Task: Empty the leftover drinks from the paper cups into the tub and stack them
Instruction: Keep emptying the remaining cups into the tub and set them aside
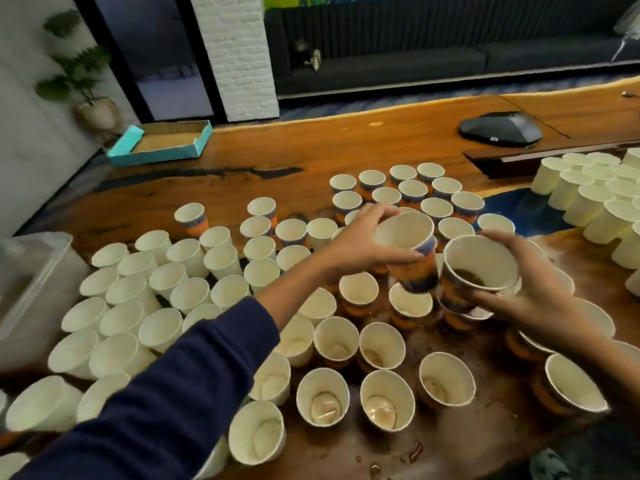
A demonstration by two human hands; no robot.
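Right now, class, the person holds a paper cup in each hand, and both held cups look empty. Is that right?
Not quite. The head view shows the left hand gripping a cup that looks empty, but the cup in the right hand has dark leftover drink at its bottom. The rest holds: each hand grips one paper cup.

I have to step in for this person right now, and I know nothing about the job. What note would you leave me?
Left hand grips an orange-and-blue paper cup that looks empty.
Right hand grips a second printed paper cup with dark dregs inside.
The translucent plastic tub sits at the far left edge of the wooden table.
Done: not clear from here.
Left: pour out the dregs, then stack. Many cups on the table hold residue, and spills wet the near edge.
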